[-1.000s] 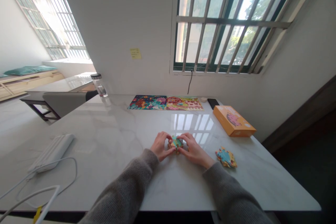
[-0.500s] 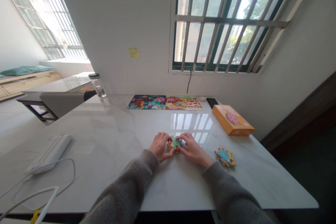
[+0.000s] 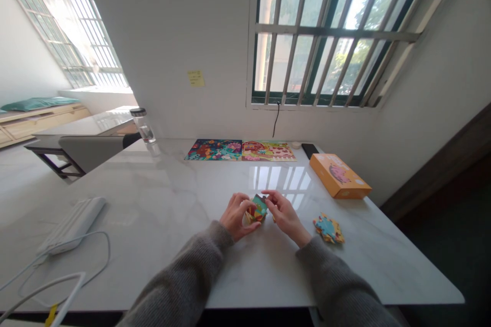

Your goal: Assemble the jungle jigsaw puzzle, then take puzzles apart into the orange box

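We hold the puzzle stack [image 3: 258,207] in the left grip [image 3: 235,214]; whether the right grip [image 3: 284,214], just beside, grasps it, we cannot tell.

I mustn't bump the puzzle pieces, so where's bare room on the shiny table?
A wide patch lies between the long white plastic block and grey-sleeved left hand. Another: the table's near right corner, in front of the blue-yellow puzzle pile. Crowded: the colourful puzzle stack by the right hand; the orange cardboard box beside the black phone.
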`<state>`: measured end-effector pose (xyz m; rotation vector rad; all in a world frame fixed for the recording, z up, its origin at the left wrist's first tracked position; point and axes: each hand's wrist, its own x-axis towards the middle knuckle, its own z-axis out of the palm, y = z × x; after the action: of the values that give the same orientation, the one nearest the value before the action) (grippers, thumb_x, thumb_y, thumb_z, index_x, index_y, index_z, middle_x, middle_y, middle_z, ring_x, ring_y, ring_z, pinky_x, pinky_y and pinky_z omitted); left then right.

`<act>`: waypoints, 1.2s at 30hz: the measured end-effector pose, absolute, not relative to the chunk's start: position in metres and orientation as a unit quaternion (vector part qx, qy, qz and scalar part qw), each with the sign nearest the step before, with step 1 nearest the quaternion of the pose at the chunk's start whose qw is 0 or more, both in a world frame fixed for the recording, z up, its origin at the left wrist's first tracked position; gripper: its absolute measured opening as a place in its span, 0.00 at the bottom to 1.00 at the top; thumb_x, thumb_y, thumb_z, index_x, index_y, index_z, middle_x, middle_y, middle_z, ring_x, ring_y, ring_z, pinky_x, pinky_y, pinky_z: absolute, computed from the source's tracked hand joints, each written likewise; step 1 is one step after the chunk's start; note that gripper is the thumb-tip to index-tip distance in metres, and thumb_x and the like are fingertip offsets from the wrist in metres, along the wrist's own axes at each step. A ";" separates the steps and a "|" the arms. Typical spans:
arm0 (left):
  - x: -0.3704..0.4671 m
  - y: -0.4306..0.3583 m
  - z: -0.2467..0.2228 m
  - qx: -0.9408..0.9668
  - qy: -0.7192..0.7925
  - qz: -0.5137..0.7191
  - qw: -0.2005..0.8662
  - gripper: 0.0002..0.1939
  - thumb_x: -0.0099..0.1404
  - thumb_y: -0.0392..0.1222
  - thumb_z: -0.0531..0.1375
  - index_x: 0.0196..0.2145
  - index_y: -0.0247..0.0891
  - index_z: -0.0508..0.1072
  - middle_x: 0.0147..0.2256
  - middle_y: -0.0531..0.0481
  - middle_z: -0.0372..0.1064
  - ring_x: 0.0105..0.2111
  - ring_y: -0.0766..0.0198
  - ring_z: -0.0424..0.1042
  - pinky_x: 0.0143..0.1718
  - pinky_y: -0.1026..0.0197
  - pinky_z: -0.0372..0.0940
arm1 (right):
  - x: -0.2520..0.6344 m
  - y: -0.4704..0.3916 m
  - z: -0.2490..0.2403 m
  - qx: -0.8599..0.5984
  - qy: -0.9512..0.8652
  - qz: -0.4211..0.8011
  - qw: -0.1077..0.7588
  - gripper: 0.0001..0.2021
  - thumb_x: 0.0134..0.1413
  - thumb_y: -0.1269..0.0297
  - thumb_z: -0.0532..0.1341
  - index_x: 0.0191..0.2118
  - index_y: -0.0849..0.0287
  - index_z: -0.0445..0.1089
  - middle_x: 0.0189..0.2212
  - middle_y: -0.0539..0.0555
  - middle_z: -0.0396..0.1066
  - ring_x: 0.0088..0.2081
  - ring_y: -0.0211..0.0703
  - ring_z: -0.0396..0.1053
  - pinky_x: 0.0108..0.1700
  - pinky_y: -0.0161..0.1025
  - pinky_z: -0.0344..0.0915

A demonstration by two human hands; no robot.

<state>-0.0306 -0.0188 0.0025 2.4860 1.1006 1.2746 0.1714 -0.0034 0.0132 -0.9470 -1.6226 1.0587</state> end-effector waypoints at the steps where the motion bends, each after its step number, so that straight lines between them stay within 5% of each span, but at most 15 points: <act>1: -0.033 -0.019 0.004 0.831 0.362 0.417 0.065 0.21 0.53 0.38 0.69 0.44 0.41 0.68 0.46 0.44 0.62 0.47 0.53 0.63 0.50 0.49 0.66 | 0.172 -0.003 0.012 -0.388 -0.668 0.427 0.470 0.18 0.62 0.50 0.57 0.50 0.57 0.68 0.28 0.48 0.62 0.26 0.36 0.58 0.26 0.34 0.58; 6: -0.040 -0.021 0.009 0.861 0.330 0.382 0.063 0.21 0.54 0.35 0.67 0.46 0.43 0.70 0.55 0.43 0.62 0.54 0.50 0.61 0.56 0.46 0.62 | 0.174 -0.003 0.010 -0.365 -0.699 0.423 0.447 0.17 0.63 0.53 0.57 0.51 0.57 0.68 0.28 0.47 0.62 0.29 0.37 0.60 0.32 0.36 0.60; 11: -0.053 -0.016 0.014 0.859 0.307 0.387 0.132 0.16 0.57 0.46 0.69 0.42 0.42 0.72 0.48 0.43 0.67 0.48 0.52 0.67 0.52 0.49 0.65 | 0.173 -0.004 0.012 -0.352 -0.708 0.426 0.440 0.18 0.64 0.55 0.57 0.55 0.56 0.66 0.29 0.47 0.63 0.30 0.38 0.62 0.35 0.37 0.62; 19: -0.126 -0.013 0.011 0.831 0.396 0.325 0.217 0.23 0.55 0.56 0.68 0.43 0.40 0.72 0.41 0.47 0.68 0.43 0.56 0.67 0.47 0.54 0.63 | 0.178 -0.001 0.010 -0.414 -0.765 0.259 0.420 0.12 0.62 0.64 0.56 0.49 0.56 0.70 0.39 0.55 0.69 0.40 0.44 0.67 0.44 0.42 0.66; 25: -0.119 -0.028 -0.008 0.855 0.448 0.184 0.185 0.21 0.46 0.50 0.72 0.38 0.42 0.75 0.40 0.50 0.68 0.43 0.54 0.64 0.48 0.53 0.58 | 0.178 -0.004 0.010 -0.382 -0.813 0.252 0.360 0.13 0.58 0.66 0.60 0.49 0.54 0.71 0.51 0.58 0.66 0.55 0.50 0.63 0.54 0.47 0.65; 36: -0.119 -0.030 -0.006 0.854 0.455 0.174 0.181 0.18 0.46 0.44 0.72 0.36 0.45 0.75 0.43 0.51 0.67 0.45 0.53 0.64 0.49 0.52 0.57 | 0.180 -0.002 0.006 -0.391 -0.807 0.288 0.335 0.15 0.57 0.65 0.62 0.50 0.53 0.71 0.50 0.58 0.64 0.53 0.50 0.65 0.51 0.45 0.67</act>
<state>-0.1187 -0.0295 -0.0061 2.4129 1.2862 0.4920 0.1798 -0.0021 0.0059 -1.0192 -2.1062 0.7508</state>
